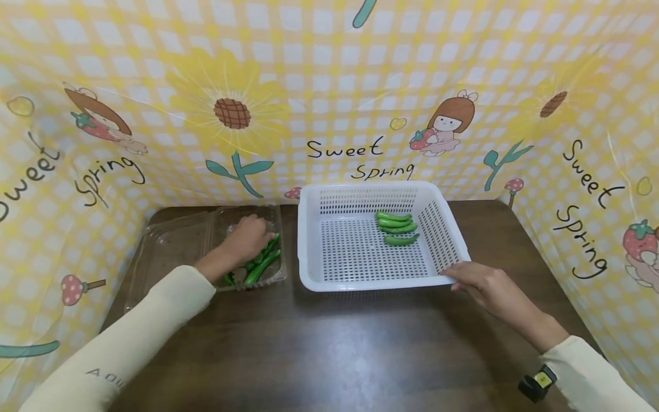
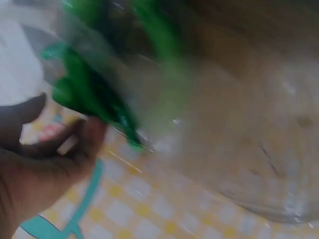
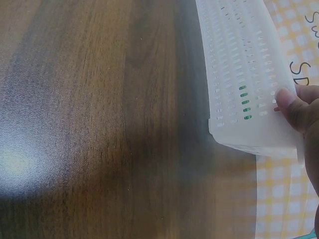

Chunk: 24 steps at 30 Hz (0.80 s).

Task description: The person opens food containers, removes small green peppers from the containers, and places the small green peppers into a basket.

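My left hand [image 1: 248, 237] reaches into a clear plastic container [image 1: 282, 269] that holds several green chili peppers [image 1: 262, 268]. In the left wrist view, the thumb stands apart from the fingers [image 2: 92, 134], and the fingertips are right at a cluster of peppers [image 2: 87, 89]. At the front right corner of a white plastic basket [image 1: 305, 252], my right hand [image 1: 491, 289] grips the rim, with the thumb on the outer wall in the right wrist view. Several green chili peppers [image 1: 400, 240] lie together inside the basket, toward its right side.
The container's open clear lid [image 1: 172, 246] lies flat to its left. A dark wooden table [image 1: 334, 355] carries everything. Yellow checked cloth [image 1: 288, 74] with printed flowers stands behind and on both sides. A small black device [image 1: 537, 384] sits by the right sleeve.
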Motion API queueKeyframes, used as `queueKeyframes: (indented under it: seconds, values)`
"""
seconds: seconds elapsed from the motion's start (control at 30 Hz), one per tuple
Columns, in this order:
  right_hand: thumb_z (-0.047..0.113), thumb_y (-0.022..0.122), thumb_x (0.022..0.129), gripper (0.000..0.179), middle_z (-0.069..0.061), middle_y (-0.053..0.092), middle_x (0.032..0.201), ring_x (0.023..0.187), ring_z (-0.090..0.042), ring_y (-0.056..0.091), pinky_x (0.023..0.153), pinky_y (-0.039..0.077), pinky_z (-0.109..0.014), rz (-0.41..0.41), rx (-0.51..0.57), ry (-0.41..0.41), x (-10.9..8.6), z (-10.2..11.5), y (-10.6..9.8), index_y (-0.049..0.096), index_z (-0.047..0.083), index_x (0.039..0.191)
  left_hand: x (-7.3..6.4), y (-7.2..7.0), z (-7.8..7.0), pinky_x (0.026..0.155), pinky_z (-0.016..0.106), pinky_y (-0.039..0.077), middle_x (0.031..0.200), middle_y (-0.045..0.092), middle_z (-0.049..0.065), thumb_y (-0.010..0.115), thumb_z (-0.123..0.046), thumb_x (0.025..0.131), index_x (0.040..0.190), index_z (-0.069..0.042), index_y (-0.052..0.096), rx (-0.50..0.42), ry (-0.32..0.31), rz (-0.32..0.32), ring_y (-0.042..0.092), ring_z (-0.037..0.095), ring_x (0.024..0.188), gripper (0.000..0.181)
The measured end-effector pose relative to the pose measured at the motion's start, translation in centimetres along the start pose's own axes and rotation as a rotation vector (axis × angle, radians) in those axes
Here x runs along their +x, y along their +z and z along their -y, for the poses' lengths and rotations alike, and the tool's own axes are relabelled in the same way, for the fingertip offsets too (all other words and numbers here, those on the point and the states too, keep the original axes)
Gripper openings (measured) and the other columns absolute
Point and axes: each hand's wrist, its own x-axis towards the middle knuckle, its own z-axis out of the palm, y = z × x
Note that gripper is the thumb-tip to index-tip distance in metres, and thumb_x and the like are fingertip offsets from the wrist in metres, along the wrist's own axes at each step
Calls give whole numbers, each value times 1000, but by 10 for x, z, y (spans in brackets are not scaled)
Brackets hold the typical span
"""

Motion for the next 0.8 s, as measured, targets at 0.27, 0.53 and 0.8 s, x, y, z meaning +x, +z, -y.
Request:
queueKeyframes:
  seconds: [0.27, 0.53, 0.8]
  values:
    - [-1, 86, 70, 44, -6, 78, 112, 101, -28, 75, 107, 33, -1, 2, 5, -3, 0, 0, -2, 78, 7, 112, 8, 2, -22, 56, 36, 41, 54, 40, 3, 50, 4, 95, 57, -13, 38, 21, -83, -58, 37, 19, 55, 44]
    - [-1, 86, 71, 42, -7, 78, 111, 101, -29, 74, 108, 31, 0, 8, 3, 8, -1, 0, -1, 78, 7, 112, 8, -2, -17, 70, 41, 47, 58, 35, 1, 45, 13, 84, 60, -14, 35, -12, -167, 56, 35, 20, 60, 38]
    - [-1, 85, 72, 41, -7, 78, 112, 102, -29, 74, 108, 31, 0, 13, 3, 23, -2, 1, 0, 78, 7, 112, 6, -4, -5, 48, 28, 29, 56, 18, -6, 46, 10, 78, 56, -19, 26, -160, -159, 36, 19, 12, 52, 42]
